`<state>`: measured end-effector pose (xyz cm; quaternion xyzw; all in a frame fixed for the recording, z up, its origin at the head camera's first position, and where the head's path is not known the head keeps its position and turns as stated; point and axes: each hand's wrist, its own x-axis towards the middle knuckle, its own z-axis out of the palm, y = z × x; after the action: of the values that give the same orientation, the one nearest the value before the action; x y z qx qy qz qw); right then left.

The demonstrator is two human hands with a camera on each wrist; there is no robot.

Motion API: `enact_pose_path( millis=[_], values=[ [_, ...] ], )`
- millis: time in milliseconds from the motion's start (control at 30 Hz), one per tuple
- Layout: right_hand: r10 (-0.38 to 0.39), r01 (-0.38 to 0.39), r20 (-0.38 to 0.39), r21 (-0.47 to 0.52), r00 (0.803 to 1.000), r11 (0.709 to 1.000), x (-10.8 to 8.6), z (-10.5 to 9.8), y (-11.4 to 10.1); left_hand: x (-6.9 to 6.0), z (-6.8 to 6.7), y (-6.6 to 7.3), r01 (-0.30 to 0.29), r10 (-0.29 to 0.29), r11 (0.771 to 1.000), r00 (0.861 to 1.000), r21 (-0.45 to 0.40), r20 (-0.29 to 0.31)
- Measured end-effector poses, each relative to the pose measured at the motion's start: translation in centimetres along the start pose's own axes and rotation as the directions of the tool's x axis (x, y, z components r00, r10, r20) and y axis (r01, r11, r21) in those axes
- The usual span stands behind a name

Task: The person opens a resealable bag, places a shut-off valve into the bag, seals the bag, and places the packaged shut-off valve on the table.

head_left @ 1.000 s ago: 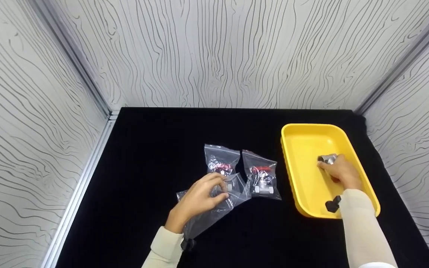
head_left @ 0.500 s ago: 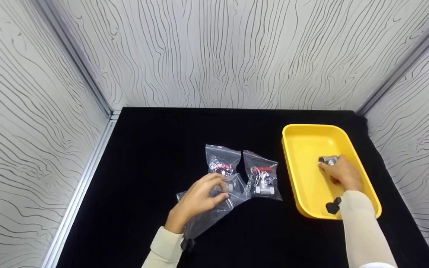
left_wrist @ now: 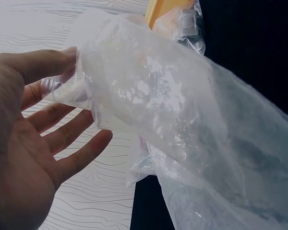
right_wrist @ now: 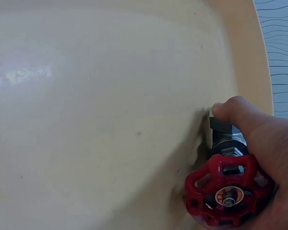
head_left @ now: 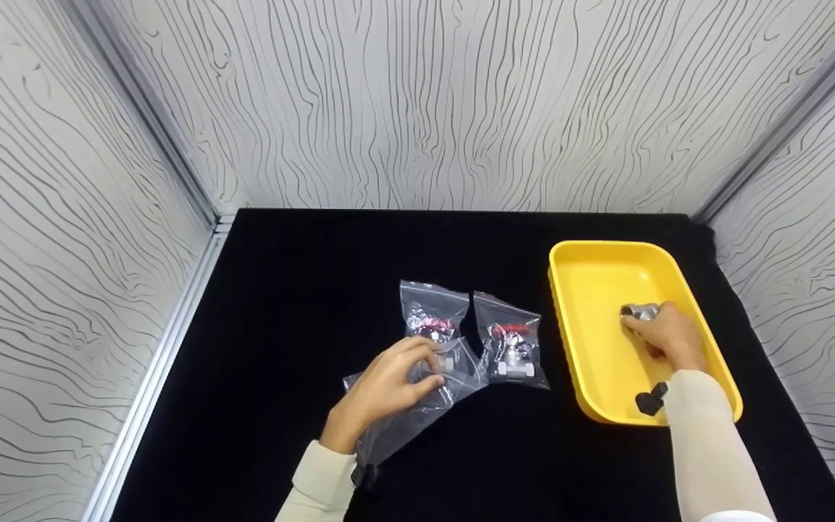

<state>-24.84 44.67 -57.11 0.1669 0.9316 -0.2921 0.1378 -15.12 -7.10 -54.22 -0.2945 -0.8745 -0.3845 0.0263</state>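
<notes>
Inside the yellow tray (head_left: 599, 377), my right hand (head_left: 667, 337) grips a metal valve (head_left: 641, 312). The right wrist view shows the valve's red handwheel (right_wrist: 228, 194) facing the camera, with the thumb along the metal body. My left hand (head_left: 388, 384) pinches a clear plastic bag (left_wrist: 182, 120) between thumb and index finger; the other fingers are spread. Nothing shows inside this bag. Beyond the left hand lies a zip bag (head_left: 432, 301) with a red-handled valve in it, partly covered. Beside it is a second zip bag (head_left: 512, 348) holding another red-handled valve.
A black cloth (head_left: 316, 275) covers the table under the bags and tray. White panels with a wood-grain pattern (head_left: 417, 109) stand at the back and both sides. A metal rail (head_left: 160, 362) runs along the left edge. Each wrist carries a small black device (head_left: 651, 400).
</notes>
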Motion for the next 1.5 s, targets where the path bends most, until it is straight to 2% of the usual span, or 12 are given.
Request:
enact_pose_path(
  millis=[167, 400, 667, 1000, 1233, 1500],
  values=[
    [-0.02, 0.021, -0.013, 0.009, 1.0, 1.0, -0.1, -0.2, 0.2, 0.0, 0.0, 0.0, -0.014, 0.014, 1.0, 1.0, 0.009, -0.008],
    [-0.068, 0.067, -0.06, -0.016, 0.996, 0.998, -0.5, -0.4, 0.0, 0.1, 0.1, 0.1, 0.003, -0.003, 1.0, 1.0, 0.0, 0.005],
    [-0.105, 0.101, -0.066, -0.059, 0.992, 0.993, -0.7, -0.9, -0.4, 0.2, 0.0, 0.2, -0.027, 0.027, 0.999, 1.0, 0.027, -0.008],
    [-0.135, 0.13, -0.101, -0.06, 0.986, 0.99, -2.0, -1.0, -1.7, 0.2, 0.1, 0.2, -0.039, 0.039, 0.999, 0.999, 0.014, -0.016],
    [-0.184, 0.173, -0.142, -0.087, 0.973, 0.981, -2.5, -1.1, -2.5, 0.2, 0.0, 0.1, -0.041, 0.041, 0.999, 0.999, 0.007, -0.015],
    [-0.22, 0.209, -0.139, -0.095, 0.965, 0.973, -3.6, -1.2, -3.6, 0.1, -0.1, 0.1, -0.032, 0.032, 0.999, 0.999, 0.006, -0.016]
  ],
)
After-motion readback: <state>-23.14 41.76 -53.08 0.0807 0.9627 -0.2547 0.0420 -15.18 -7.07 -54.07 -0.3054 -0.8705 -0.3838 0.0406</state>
